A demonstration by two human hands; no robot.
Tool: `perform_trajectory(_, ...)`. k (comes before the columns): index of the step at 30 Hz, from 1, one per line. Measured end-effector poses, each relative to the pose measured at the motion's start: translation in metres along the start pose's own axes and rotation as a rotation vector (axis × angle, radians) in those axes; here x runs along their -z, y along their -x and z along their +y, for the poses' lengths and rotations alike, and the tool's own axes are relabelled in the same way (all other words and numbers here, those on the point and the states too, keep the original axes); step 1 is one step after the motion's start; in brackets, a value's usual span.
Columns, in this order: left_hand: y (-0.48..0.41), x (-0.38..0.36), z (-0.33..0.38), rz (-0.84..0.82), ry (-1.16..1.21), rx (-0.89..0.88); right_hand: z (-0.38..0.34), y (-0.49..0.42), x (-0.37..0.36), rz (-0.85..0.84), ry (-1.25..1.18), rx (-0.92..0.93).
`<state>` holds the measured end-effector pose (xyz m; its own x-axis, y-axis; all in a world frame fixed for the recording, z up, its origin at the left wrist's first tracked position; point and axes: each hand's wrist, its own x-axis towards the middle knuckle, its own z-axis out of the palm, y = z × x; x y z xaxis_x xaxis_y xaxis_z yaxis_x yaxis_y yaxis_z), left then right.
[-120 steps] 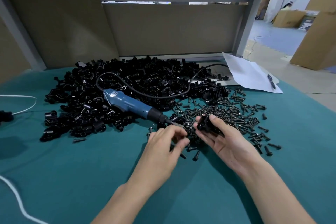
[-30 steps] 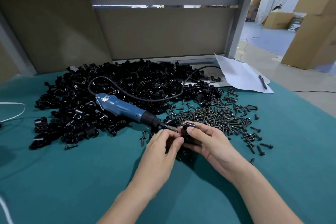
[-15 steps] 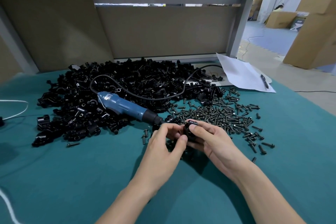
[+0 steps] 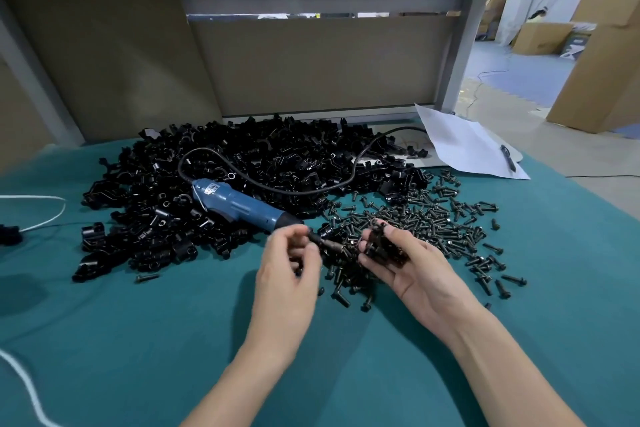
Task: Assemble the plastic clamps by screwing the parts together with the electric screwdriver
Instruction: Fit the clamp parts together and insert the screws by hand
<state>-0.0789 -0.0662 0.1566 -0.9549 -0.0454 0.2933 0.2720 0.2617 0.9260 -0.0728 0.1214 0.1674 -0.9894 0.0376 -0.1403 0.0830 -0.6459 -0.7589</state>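
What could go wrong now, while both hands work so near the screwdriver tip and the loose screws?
1. The electric screwdriver lies on the clamp pile with its bit close to the left hand; a nudge may poke a finger.
2. The right hand holds clamp parts over loose screws; a slip could lose them there.
3. The tool's cable crosses the pile and may drag parts when lifted.
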Motion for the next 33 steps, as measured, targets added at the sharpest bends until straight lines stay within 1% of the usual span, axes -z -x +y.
perform_trajectory(3, -0.022, 0.02, 0.004, 0.173, 0.053, 0.195, -0.005, 0.001, 0.001, 0.04, -0.081, -0.002)
perform_trajectory(7, -0.065, 0.036, 0.006, 0.234, 0.137, 0.513, -0.004, 0.001, 0.0, 0.061, -0.083, 0.003)
perform_trajectory(9, -0.084, 0.031, 0.008, 0.253, 0.169, 0.584, -0.004, 0.001, 0.0, 0.048, -0.065, 0.008)
perform_trajectory(11, -0.1, 0.023, 0.011, 0.269, 0.152, 0.619, -0.004, 0.002, 0.0, 0.032, -0.048, 0.017)
perform_trajectory(13, -0.112, 0.016, 0.011, 0.295, 0.137, 0.684, -0.004, 0.002, 0.0, 0.038, -0.039, 0.027)
perform_trajectory(15, -0.12, 0.012, 0.009, 0.325, 0.182, 0.725, -0.005, 0.001, 0.002, 0.05, -0.043, 0.038)
perform_trajectory(17, -0.123, 0.008, 0.006, 0.359, 0.213, 0.727, -0.006, 0.0, 0.002, 0.075, -0.053, 0.046)
perform_trajectory(19, -0.118, 0.004, 0.002, 0.353, 0.22, 0.671, -0.006, -0.001, 0.002, 0.1, -0.068, 0.05)
perform_trajectory(21, -0.111, 0.003, -0.001, 0.36, 0.34, 0.651, -0.007, -0.002, 0.003, 0.12, -0.071, 0.055)
perform_trajectory(23, -0.104, 0.007, -0.002, 0.337, 0.693, 0.676, -0.007, -0.004, 0.003, 0.125, -0.051, 0.064)
perform_trajectory(25, -0.095, 0.012, -0.005, 0.225, 1.079, 0.657, -0.006, -0.005, 0.002, 0.125, -0.004, 0.071)
perform_trajectory(27, -0.086, 0.018, -0.014, 0.109, 1.265, 0.6, -0.004, -0.006, 0.001, 0.117, 0.061, 0.078)
perform_trajectory(30, -0.082, 0.018, -0.023, 0.006, 1.393, 0.497, -0.003, -0.007, 0.0, 0.107, 0.168, 0.096)
perform_trajectory(33, -0.082, 0.019, -0.02, -0.054, 1.37, 0.405, -0.001, -0.006, 0.002, 0.115, 0.204, 0.096)
